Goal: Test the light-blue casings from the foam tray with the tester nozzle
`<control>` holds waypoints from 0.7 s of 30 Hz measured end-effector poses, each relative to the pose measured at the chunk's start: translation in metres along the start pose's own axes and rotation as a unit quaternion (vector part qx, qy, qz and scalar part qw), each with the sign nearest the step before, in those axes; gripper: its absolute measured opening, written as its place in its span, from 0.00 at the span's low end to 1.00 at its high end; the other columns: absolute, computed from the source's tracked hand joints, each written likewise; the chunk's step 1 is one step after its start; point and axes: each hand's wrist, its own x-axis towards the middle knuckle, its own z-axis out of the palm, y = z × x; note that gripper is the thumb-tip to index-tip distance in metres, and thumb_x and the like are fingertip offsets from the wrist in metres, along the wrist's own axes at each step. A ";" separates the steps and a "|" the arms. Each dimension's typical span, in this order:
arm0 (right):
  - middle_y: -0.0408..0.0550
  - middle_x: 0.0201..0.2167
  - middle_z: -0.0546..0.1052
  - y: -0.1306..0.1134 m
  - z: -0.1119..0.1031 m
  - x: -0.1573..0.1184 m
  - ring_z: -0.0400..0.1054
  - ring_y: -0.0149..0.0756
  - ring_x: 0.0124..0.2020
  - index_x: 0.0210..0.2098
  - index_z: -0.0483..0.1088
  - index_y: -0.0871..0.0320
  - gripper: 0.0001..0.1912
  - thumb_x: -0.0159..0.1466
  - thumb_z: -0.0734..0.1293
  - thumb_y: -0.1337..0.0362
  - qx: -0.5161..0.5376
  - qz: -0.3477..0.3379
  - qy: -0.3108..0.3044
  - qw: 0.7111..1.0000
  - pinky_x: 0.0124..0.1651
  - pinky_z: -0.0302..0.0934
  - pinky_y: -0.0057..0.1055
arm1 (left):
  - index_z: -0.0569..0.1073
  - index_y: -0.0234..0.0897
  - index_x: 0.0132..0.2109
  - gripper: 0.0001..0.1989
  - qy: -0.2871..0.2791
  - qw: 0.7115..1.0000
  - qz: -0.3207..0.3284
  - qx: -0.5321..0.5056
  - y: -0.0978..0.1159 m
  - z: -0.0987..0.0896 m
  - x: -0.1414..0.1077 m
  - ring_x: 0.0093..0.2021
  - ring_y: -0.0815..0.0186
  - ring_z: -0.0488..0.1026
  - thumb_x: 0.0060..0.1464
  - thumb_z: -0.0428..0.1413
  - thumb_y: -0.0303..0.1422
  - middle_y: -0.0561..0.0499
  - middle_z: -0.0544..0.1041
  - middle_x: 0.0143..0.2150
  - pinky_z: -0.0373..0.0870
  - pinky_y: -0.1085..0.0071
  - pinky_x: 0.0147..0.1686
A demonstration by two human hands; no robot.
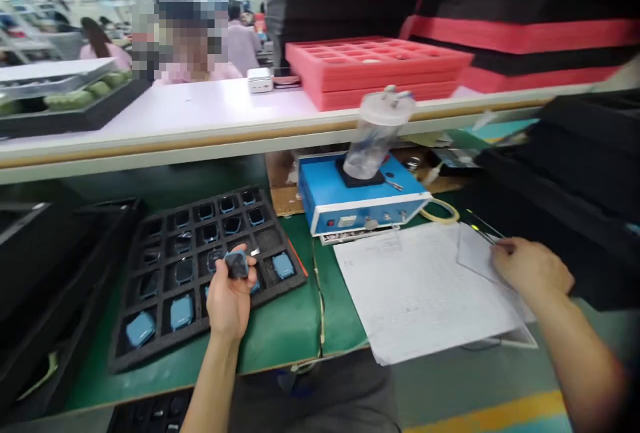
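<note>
My left hand (229, 296) holds a small blue-rimmed watch case (237, 264) with a dark face, above a black foam tray (165, 316). Dark-faced pieces sit in the tray's back compartments, and blue ones such as a blue case (181, 311) lie along its front row. On the right, my right hand (533, 271) is closed at the edge of the white papers (405, 293). Thin tweezers (483, 233) extend from its fingers toward the back left.
A blue box-shaped device (367, 203) carries a clear plastic cup (377, 136). Behind runs a white shelf (200, 109) with red foam trays (370, 76). Black trays (45, 286) stand at left; black foam (580, 186) lies at right. People are beyond the shelf.
</note>
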 end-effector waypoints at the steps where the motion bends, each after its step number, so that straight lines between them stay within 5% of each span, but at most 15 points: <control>1: 0.78 0.34 0.77 0.002 0.004 0.001 0.78 0.63 0.38 0.39 0.81 0.71 0.14 0.68 0.64 0.68 -0.048 0.084 0.002 0.995 0.31 0.56 0.45 | 0.82 0.32 0.45 0.24 -0.002 1.000 0.000 -0.009 0.000 -0.002 0.000 0.25 0.70 0.70 0.54 0.64 0.50 0.45 0.79 0.32 0.68 0.75 0.25; 3: 0.77 0.39 0.78 -0.002 0.008 -0.007 0.78 0.61 0.40 0.45 0.80 0.68 0.13 0.68 0.65 0.67 -0.073 0.120 0.015 0.990 0.30 0.55 0.44 | 0.81 0.32 0.46 0.23 -0.006 1.000 0.003 -0.022 -0.001 -0.005 -0.001 0.26 0.70 0.70 0.57 0.63 0.48 0.45 0.79 0.33 0.67 0.76 0.25; 6: 0.70 0.42 0.80 -0.032 0.013 -0.039 0.78 0.51 0.39 0.47 0.78 0.60 0.12 0.70 0.64 0.66 0.009 0.009 0.035 0.999 0.35 0.60 0.43 | 0.82 0.31 0.46 0.22 -0.012 1.000 -0.002 -0.029 -0.002 -0.007 -0.001 0.26 0.70 0.71 0.58 0.61 0.47 0.45 0.79 0.33 0.68 0.75 0.25; 9: 0.53 0.40 0.82 -0.093 0.020 -0.075 0.77 0.42 0.33 0.42 0.78 0.54 0.06 0.67 0.68 0.63 0.102 -0.129 -0.054 0.985 0.37 0.67 0.37 | 0.82 0.32 0.46 0.21 -0.018 0.999 -0.007 -0.028 -0.003 -0.008 0.000 0.26 0.70 0.70 0.58 0.61 0.47 0.45 0.79 0.33 0.69 0.75 0.26; 13: 0.50 0.43 0.82 -0.192 0.033 -0.094 0.77 0.41 0.38 0.45 0.77 0.54 0.10 0.71 0.64 0.63 0.156 -0.285 -0.147 0.934 0.43 0.69 0.36 | 0.81 0.33 0.47 0.20 -0.029 0.999 -0.003 -0.020 -0.003 -0.010 0.002 0.26 0.70 0.70 0.60 0.60 0.47 0.45 0.79 0.33 0.69 0.75 0.26; 15: 0.52 0.48 0.81 -0.235 0.042 -0.089 0.77 0.43 0.48 0.49 0.75 0.55 0.12 0.72 0.61 0.66 0.080 -0.310 -0.206 0.925 0.50 0.68 0.35 | 0.81 0.33 0.47 0.20 -0.030 0.999 0.002 -0.022 -0.003 -0.011 0.002 0.26 0.70 0.70 0.61 0.59 0.47 0.45 0.78 0.33 0.69 0.75 0.26; 17: 0.55 0.46 0.82 -0.268 0.053 -0.081 0.77 0.45 0.49 0.48 0.75 0.59 0.12 0.70 0.62 0.70 0.047 -0.308 -0.236 0.920 0.50 0.67 0.35 | 0.81 0.33 0.47 0.20 -0.026 0.999 0.002 -0.033 -0.004 -0.012 0.001 0.25 0.70 0.70 0.61 0.59 0.46 0.46 0.79 0.32 0.69 0.75 0.25; 21: 0.64 0.41 0.83 -0.295 0.074 -0.070 0.79 0.51 0.45 0.50 0.73 0.67 0.15 0.64 0.64 0.76 -0.009 -0.286 -0.283 0.915 0.44 0.66 0.35 | 0.81 0.33 0.46 0.19 -0.016 0.998 -0.012 -0.064 -0.003 -0.013 -0.003 0.25 0.70 0.70 0.61 0.59 0.46 0.46 0.79 0.31 0.68 0.75 0.26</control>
